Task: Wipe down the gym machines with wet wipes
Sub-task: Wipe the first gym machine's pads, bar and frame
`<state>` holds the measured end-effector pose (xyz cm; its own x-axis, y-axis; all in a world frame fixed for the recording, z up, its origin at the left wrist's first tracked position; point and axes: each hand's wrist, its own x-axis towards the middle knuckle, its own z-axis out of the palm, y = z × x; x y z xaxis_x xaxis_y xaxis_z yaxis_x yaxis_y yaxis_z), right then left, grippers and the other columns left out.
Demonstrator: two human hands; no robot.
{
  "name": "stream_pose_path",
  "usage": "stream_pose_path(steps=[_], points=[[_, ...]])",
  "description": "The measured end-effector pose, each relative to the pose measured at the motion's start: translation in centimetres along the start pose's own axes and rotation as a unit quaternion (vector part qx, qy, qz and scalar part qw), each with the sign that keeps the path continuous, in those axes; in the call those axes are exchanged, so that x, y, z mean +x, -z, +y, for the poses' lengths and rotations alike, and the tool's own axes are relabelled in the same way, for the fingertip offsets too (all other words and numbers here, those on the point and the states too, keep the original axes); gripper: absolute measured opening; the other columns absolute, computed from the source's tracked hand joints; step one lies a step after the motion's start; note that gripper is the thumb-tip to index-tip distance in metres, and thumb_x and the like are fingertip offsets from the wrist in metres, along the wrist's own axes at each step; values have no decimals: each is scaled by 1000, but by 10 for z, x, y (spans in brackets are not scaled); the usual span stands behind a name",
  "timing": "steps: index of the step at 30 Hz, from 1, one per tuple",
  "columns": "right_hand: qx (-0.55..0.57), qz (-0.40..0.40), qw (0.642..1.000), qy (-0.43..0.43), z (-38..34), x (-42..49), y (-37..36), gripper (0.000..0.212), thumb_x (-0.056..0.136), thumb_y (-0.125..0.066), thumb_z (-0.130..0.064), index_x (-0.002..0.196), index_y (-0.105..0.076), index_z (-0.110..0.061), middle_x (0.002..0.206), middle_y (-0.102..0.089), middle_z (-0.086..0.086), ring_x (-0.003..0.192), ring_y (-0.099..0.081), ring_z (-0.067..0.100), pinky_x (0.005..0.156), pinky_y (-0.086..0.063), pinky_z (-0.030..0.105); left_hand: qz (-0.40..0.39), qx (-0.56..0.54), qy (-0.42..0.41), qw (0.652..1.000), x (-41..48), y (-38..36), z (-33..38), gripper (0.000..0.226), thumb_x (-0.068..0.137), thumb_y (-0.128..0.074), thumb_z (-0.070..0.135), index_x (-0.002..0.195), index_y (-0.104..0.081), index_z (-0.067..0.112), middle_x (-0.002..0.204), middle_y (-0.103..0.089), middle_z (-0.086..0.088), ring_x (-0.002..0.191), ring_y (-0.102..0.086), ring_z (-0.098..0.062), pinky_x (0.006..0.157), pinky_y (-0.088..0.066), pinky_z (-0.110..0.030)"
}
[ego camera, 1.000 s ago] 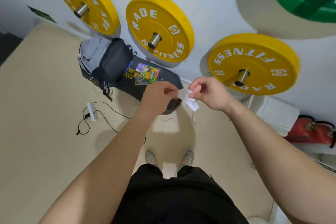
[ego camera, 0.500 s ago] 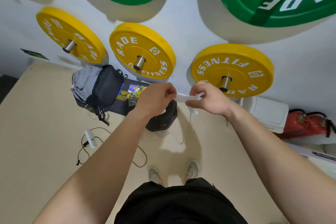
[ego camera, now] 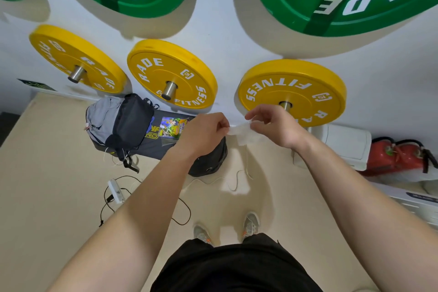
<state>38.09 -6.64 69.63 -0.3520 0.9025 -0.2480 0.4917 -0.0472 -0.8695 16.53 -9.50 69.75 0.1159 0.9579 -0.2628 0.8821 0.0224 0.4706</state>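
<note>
left hand pinching | right hand pinching; both arms outstretched

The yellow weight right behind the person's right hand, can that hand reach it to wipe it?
Probably yes. The right hand sits just in front of the yellow weight, with nothing between them, though it is pinching the wipe together with the left hand.
</note>
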Motion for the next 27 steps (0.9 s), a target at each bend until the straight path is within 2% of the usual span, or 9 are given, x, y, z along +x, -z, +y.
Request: stream_pose_path(steps=[3,6,8,11,15,20,22,24,27], points=[[-14,-17,1000,-16,15,-1,10,19,89,-69,-9,100,-68,-25,80,-63,-5,61,-54,2,56,-41,14,-5,-1,20,1000,8,-2,3,7,98,-57,30,100,-63,27,100,-72,7,97,-64,-17,83,-54,-40],[-58,-53,996,-31,25,-1,14,17,91,-67,-13,97,-68,-29,71,-57,-14,59,-53,-7,60,-36,14,-3,-33,32,999,13,-9,13,5,96,-57,31,96,-61,28,96,-72,8,96,-64,-17,84,-53,-40],[-72,-55,995,-46,28,-3,17,12,95,-63,-18,88,-68,-26,64,-57,-17,62,-54,-7,62,-35,17,8,-102,46,994,15,-14,25,7,96,-58,29,99,-63,25,97,-70,6,95,-63,-16,82,-51,-34],[-20,-4,998,-67,35,-7,26,14,96,-58,-21,85,-67,-22,73,-59,-12,72,-55,4,67,-38,27,29,-181,60,981,17,-23,45,5,95,-59,21,96,-63,19,90,-71,5,91,-64,-14,72,-46,-21],[-39,45,995,-76,44,-22,41,9,96,-58,-21,95,-66,-25,78,-58,-13,72,-54,3,61,-36,24,23,-140,54,988,23,-38,58,11,94,-59,24,84,-57,29,72,-72,13,79,-67,-6,77,-55,-35],[-14,-7,998,-53,50,-50,59,24,85,-75,-19,107,-70,-30,80,-53,-24,72,-53,-11,62,-36,10,1,-125,35,992,27,-53,84,9,87,-60,26,79,-61,30,71,-71,11,74,-67,-9,74,-57,-38],[-9,-9,997,-78,55,-58,64,8,86,-75,-26,89,-69,-30,70,-53,-18,64,-54,-3,56,-36,14,-3,-121,32,992,28,-58,92,9,86,-59,24,79,-61,28,70,-71,11,75,-67,-11,75,-57,-39],[-26,9,996,-85,63,-66,67,27,87,-73,-33,69,-59,-19,62,-44,-7,59,-45,10,55,-32,25,-2,-89,31,996,28,-64,95,8,86,-58,26,79,-62,28,73,-71,11,77,-66,-14,74,-57,-42],[-55,64,991,-107,73,-80,72,39,89,-70,-31,72,-52,-2,67,-41,5,62,-41,18,60,-29,33,0,-15,39,999,26,-72,102,10,88,-55,32,85,-63,28,86,-70,9,85,-65,-19,77,-56,-41]])
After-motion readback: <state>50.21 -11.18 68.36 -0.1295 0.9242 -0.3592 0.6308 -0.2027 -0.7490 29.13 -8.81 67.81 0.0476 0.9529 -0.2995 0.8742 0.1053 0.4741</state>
